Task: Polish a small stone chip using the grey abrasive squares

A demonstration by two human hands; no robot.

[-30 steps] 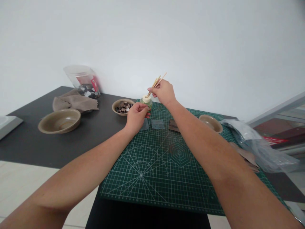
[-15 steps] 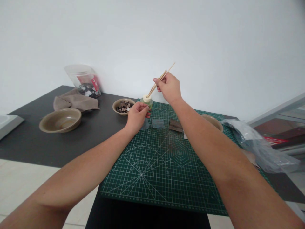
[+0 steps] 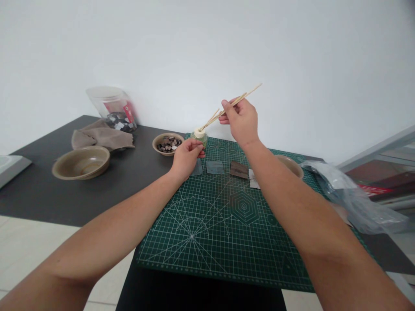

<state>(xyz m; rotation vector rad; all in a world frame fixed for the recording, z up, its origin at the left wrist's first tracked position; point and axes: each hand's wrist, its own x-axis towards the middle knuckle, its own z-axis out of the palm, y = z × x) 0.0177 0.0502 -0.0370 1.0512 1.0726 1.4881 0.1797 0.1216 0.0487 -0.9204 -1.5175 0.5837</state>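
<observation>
A small clear jar (image 3: 203,141) with a cream neck and something greenish inside stands at the mat's back edge. Thin wooden sticks (image 3: 238,100) slant up to the right from its opening. My right hand (image 3: 244,120) is closed round them, its thumb pressing along the bundle; one or two sticks (image 3: 212,116) splay apart below the grip. Just in front of the jar is my left hand (image 3: 188,159), with fingers curled and thumb against them. Whether it grips the jar or some small thing is hidden. Flat bluish (image 3: 215,167) and brown (image 3: 239,169) pieces lie nearby on the mat.
A green cutting mat (image 3: 207,255) covers the dark table's middle. Left are a bowl of small dark pieces (image 3: 167,144), another bowl (image 3: 81,163), a brown cloth (image 3: 100,136) and a clear tub (image 3: 113,108). Right are a bowl (image 3: 292,166) and a plastic bag (image 3: 356,198).
My right hand has moved to the right with the sticks, which now lean lower and spread at their lower ends. My left hand stays by the jar.
</observation>
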